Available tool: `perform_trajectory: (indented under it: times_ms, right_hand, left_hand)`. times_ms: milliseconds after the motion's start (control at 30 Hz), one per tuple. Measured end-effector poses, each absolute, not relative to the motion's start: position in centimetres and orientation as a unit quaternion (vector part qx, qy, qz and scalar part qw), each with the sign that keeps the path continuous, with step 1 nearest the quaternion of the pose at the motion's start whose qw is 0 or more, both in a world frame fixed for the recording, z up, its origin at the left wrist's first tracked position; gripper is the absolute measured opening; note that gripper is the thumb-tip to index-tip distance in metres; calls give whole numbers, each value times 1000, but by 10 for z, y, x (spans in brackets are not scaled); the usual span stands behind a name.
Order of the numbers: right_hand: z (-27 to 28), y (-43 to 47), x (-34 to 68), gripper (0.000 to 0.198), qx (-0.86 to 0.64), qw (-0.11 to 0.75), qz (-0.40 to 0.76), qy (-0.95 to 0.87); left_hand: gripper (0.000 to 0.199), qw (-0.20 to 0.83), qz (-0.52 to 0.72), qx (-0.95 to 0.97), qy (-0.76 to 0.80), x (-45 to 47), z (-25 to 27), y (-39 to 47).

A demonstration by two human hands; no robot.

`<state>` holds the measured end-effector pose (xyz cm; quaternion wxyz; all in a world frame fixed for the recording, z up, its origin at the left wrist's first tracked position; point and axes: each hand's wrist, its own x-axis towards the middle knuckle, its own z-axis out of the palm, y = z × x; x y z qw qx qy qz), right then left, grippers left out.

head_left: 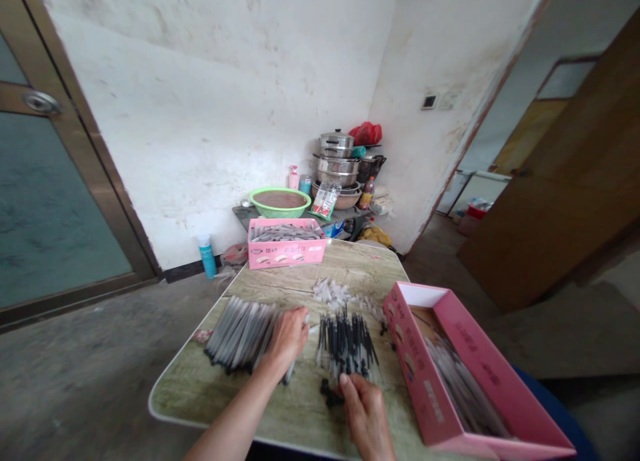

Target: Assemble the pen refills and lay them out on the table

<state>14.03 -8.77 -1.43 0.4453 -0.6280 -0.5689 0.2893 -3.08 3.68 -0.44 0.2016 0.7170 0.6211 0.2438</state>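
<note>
A row of clear pen barrels (240, 334) with black ends lies side by side on the left of the table. My left hand (290, 335) is closed at the row's right end, round a clear barrel whose black end shows below the hand. Right of it lies a bunch of thin black-tipped pen refills (347, 341). At their near end my right hand (367, 407) is closed, thumb against finger; what it pinches is hidden. Small black pieces (330, 392) lie in a heap beside its thumb. Beyond the refills is a pile of small whitish translucent caps (331, 293).
On the wood-patterned table (280, 284), a pink box (287, 254) full of pale sticks stands at the far edge. Another pink box (425, 381), with clear tubes inside, stands at the right. Behind are a green basin (280, 211) and stacked steel pots (337, 167).
</note>
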Motion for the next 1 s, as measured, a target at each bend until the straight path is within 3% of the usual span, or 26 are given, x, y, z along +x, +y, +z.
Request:
perform_trajectory:
  times_ms: [200, 400, 667, 1000]
  right_hand:
    - [-12, -94, 148, 49, -625, 441, 282, -579]
    - [-11, -95, 165, 47, -651, 419, 216, -595]
    - [-18, -77, 188, 20, -740, 281, 114, -601]
    - [-20, -57, 164, 17, -766, 103, 38, -633]
  left_hand:
    - [26, 108, 187, 767, 605, -32, -23, 31]
    - [29, 94, 175, 773, 603, -41, -25, 31]
    - [27, 103, 186, 762, 612, -32, -15, 31]
    - [29, 198, 263, 720, 611, -13, 6, 68]
